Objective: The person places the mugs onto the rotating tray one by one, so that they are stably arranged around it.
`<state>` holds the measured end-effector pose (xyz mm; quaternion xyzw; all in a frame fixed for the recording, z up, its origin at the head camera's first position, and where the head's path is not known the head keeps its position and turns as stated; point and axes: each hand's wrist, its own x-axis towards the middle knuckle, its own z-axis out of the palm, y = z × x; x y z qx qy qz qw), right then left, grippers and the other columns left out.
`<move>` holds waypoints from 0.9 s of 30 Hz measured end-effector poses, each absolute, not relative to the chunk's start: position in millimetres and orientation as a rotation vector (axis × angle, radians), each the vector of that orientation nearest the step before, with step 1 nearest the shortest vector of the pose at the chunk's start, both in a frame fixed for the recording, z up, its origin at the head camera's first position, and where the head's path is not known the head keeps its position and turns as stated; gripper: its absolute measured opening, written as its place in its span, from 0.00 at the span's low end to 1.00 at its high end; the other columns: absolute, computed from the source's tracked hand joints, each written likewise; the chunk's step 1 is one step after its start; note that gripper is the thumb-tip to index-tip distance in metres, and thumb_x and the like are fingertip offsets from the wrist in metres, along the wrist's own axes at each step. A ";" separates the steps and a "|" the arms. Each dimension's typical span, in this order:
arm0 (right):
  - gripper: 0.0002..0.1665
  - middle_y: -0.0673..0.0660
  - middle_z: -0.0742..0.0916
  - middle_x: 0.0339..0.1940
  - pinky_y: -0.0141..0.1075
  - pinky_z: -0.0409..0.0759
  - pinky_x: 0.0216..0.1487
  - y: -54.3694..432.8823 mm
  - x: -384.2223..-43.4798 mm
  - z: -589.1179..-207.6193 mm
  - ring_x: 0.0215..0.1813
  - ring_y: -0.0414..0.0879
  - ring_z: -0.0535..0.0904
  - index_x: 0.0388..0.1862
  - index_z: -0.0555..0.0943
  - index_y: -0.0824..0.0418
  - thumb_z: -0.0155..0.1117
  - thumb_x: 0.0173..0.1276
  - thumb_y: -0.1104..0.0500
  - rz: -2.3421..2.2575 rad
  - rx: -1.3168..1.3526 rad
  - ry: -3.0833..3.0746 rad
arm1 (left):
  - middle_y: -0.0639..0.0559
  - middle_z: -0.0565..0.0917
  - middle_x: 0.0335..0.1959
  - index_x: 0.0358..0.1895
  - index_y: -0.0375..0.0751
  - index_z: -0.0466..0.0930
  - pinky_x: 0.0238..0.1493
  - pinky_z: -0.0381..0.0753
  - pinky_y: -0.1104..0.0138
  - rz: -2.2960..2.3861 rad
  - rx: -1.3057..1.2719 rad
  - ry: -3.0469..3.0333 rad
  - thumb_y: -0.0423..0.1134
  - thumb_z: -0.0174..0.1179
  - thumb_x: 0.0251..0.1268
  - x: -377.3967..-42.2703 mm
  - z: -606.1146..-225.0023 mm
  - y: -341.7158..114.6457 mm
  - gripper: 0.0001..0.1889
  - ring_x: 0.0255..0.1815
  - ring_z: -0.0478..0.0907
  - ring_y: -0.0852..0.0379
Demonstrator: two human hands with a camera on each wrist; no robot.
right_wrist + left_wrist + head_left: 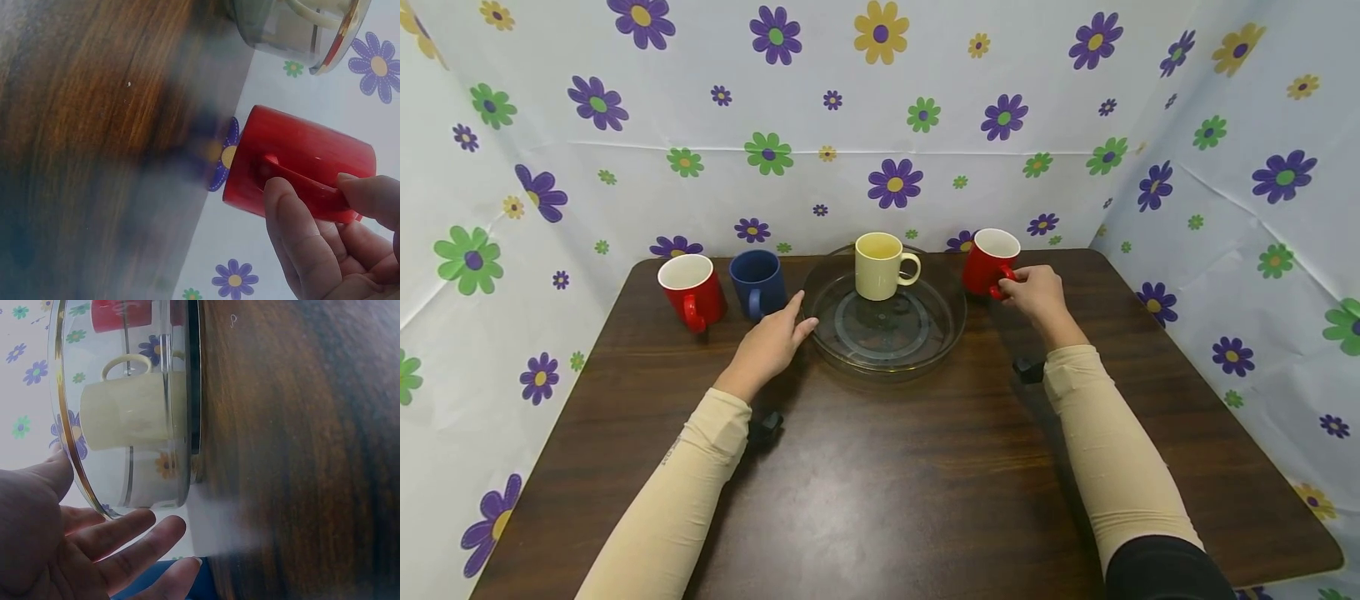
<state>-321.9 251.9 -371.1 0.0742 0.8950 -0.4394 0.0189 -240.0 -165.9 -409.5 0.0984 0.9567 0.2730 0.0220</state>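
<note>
My right hand point(1036, 298) pinches the handle of a red mug point(987, 265) with a white inside, just right of a round clear glass dish point(951, 337). Thumb and fingertips close on that handle in the right wrist view, where the mug point(312, 162) leans, its base close over the table. Inside the dish stands a pale yellow mug point(877, 271), handle to the right. My left hand point(767, 346) reaches to the dish's left side, fingers loosely extended and holding nothing. Its thumb is right at the gold rim point(67, 419) in the left wrist view.
At the back left stand a blue mug point(756, 279) and, farther left, another red mug point(688, 287), handles toward me. The dark wood table point(895, 500) meets flower-printed cloth point(820, 75) at the back and sides. A dark wrist camera point(765, 427) hangs under the left wrist.
</note>
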 end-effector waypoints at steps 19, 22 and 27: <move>0.22 0.72 0.87 0.51 0.46 0.85 0.53 254.9 -318.3 -360.1 0.48 0.63 0.87 0.60 0.80 0.73 0.61 0.78 0.56 -1.270 0.179 2.901 | 0.31 0.64 0.75 0.81 0.37 0.49 0.68 0.66 0.37 0.854 0.296 2.947 0.51 0.49 0.81 -242.0 -411.4 -167.8 0.36 0.72 0.67 0.31; 0.23 0.71 0.87 0.51 0.46 0.85 0.52 255.0 -317.6 -358.0 0.47 0.61 0.87 0.60 0.80 0.73 0.61 0.78 0.55 -1.246 0.172 2.922 | 0.31 0.63 0.76 0.82 0.39 0.48 0.68 0.66 0.36 0.859 0.291 2.935 0.52 0.49 0.81 -241.4 -411.5 -167.9 0.37 0.72 0.66 0.31; 0.22 0.71 0.87 0.51 0.46 0.85 0.52 254.4 -314.8 -352.8 0.42 0.56 0.89 0.59 0.80 0.72 0.61 0.78 0.55 -1.244 0.161 2.934 | 0.31 0.63 0.76 0.81 0.38 0.49 0.68 0.65 0.36 0.871 0.299 2.941 0.51 0.50 0.81 -241.2 -411.4 -167.2 0.36 0.73 0.66 0.31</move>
